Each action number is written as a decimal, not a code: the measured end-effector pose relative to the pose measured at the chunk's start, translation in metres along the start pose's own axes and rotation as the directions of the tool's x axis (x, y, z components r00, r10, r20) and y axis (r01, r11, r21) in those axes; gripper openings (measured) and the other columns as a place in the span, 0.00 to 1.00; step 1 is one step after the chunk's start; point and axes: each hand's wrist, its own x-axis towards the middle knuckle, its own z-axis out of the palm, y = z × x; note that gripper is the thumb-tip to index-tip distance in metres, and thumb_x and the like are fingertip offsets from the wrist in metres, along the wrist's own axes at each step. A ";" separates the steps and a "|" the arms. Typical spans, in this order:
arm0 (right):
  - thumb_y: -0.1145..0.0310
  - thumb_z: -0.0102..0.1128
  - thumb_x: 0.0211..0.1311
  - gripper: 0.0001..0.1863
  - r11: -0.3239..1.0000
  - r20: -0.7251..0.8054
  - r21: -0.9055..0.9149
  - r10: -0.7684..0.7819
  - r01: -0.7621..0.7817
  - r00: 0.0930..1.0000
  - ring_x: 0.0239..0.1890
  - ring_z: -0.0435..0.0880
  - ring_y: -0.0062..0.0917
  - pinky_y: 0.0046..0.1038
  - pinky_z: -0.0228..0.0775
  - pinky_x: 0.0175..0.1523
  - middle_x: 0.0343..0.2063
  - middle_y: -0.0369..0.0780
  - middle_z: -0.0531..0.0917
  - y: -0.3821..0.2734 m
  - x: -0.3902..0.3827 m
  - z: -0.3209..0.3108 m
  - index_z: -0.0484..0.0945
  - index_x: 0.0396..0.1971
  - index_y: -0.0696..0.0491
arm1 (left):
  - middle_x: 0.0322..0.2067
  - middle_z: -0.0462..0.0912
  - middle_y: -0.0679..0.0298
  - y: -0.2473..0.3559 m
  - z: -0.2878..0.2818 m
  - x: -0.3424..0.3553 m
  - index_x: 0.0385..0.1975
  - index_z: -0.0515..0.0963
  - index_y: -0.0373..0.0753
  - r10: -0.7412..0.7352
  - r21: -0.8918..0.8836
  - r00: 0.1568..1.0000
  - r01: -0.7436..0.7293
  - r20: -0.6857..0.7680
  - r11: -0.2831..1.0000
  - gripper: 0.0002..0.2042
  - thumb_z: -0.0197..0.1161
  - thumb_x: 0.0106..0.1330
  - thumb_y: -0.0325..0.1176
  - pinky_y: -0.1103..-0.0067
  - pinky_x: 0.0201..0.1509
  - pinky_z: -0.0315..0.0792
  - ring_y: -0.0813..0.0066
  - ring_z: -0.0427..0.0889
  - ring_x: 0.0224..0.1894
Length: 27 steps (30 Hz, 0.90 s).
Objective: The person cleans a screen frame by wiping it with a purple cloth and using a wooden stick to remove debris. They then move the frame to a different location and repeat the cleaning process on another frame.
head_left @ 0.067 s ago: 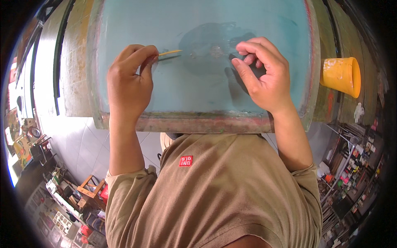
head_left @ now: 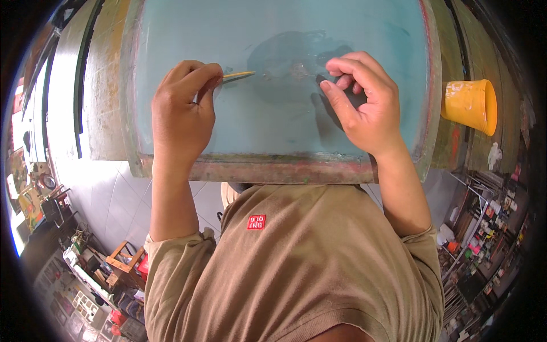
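Note:
My left hand (head_left: 185,105) pinches a thin yellow stick (head_left: 238,74) between thumb and fingertips. The stick points right, its pointed end low over a blue-green mesh screen (head_left: 256,125); whether it touches the mesh I cannot tell. A darker, wet-looking patch (head_left: 285,51) with small pale, shiny flecks lies on the mesh between my hands. To the right of it my right hand (head_left: 367,105) hovers with curled fingers, the thumb apart from the index finger. Nothing shows between them. Dark shadows fall on the mesh beneath this hand.
A stained frame (head_left: 273,171) borders the screen close to my body. On the right, a yellow plastic cup (head_left: 464,105) lies tipped on the worn table (head_left: 447,145). A wooden stool (head_left: 125,256) and cluttered items stand lower left; a crowded rack (head_left: 478,228) stands lower right.
My left hand has shifted slightly right, carrying the yellow stick closer to the wet patch, its tip a little lower. My right hand looks almost still.

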 end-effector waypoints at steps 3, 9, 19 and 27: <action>0.77 0.65 0.45 0.12 1.000 -0.003 -0.005 -0.011 0.011 1.000 0.23 0.73 0.23 0.22 0.68 0.29 0.27 0.38 0.77 0.005 0.002 -0.002 0.77 0.33 0.55 | 0.27 0.77 0.62 0.003 0.006 0.004 0.29 0.79 0.35 0.057 0.046 0.998 -0.056 -0.010 0.997 0.07 0.60 0.53 0.17 0.75 0.33 0.69 0.67 0.74 0.29; 0.78 0.65 0.45 0.12 1.000 -0.009 0.007 -0.001 0.001 1.000 0.24 0.73 0.23 0.22 0.68 0.30 0.27 0.38 0.77 0.005 0.001 -0.003 0.77 0.33 0.55 | 0.26 0.76 0.62 0.005 0.009 0.005 0.29 0.79 0.35 0.081 0.041 0.997 -0.081 0.009 0.996 0.07 0.59 0.52 0.17 0.75 0.32 0.69 0.67 0.74 0.30; 0.78 0.65 0.46 0.12 1.000 -0.003 0.008 0.005 -0.005 1.000 0.24 0.73 0.23 0.22 0.68 0.30 0.28 0.38 0.77 0.003 0.000 -0.003 0.77 0.33 0.55 | 0.26 0.77 0.62 0.007 0.009 0.004 0.29 0.80 0.34 0.087 0.011 0.996 -0.086 -0.011 0.996 0.06 0.59 0.53 0.17 0.75 0.32 0.69 0.66 0.74 0.30; 0.77 0.65 0.46 0.12 1.000 -0.006 0.014 -0.024 0.024 1.000 0.24 0.73 0.23 0.22 0.68 0.30 0.28 0.38 0.77 0.003 0.000 -0.004 0.77 0.33 0.56 | 0.27 0.77 0.61 0.005 0.012 0.002 0.29 0.80 0.34 0.005 -0.026 1.000 -0.005 -0.003 1.000 0.05 0.60 0.54 0.19 0.75 0.34 0.69 0.66 0.75 0.30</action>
